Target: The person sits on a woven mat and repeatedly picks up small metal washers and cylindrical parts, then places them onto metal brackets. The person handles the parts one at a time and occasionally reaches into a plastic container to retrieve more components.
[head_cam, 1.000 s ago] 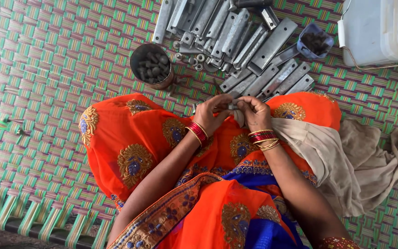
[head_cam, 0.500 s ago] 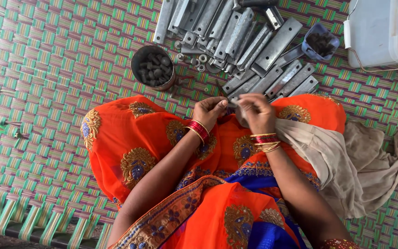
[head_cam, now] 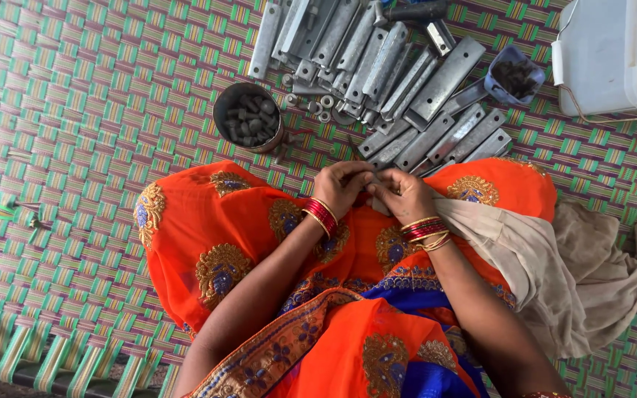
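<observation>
Compared with half a second before, your hands had barely shifted: they stayed pressed together over your lap, and only the camera's view had drifted a little, so the pile of metal sat slightly differently in the picture. Your left hand [head_cam: 342,184] was curled, fingers bent inward, and your right hand [head_cam: 401,195] was curled the same way, the fingertips of both meeting over a small metal part [head_cam: 372,184] that was mostly hidden between them; what kind of part it was could not be told. Both hands pinched it together, just at the near edge of the pile of grey metal brackets [head_cam: 399,81], which lay spread toward the far edge of the woven mat [head_cam: 75,110]. A round tin of dark bolts [head_cam: 249,116] stood on the mat just left of that pile, with a few loose washers [head_cam: 324,105] between them. A small blue cup [head_cam: 514,74] of dark pieces sat at the pile's right side, and a white plastic container [head_cam: 613,55] filled the mat's far right corner. A beige cloth [head_cam: 576,258] lay over your right knee, and your orange embroidered garment [head_cam: 215,221] covered your lap beneath the hands.
</observation>
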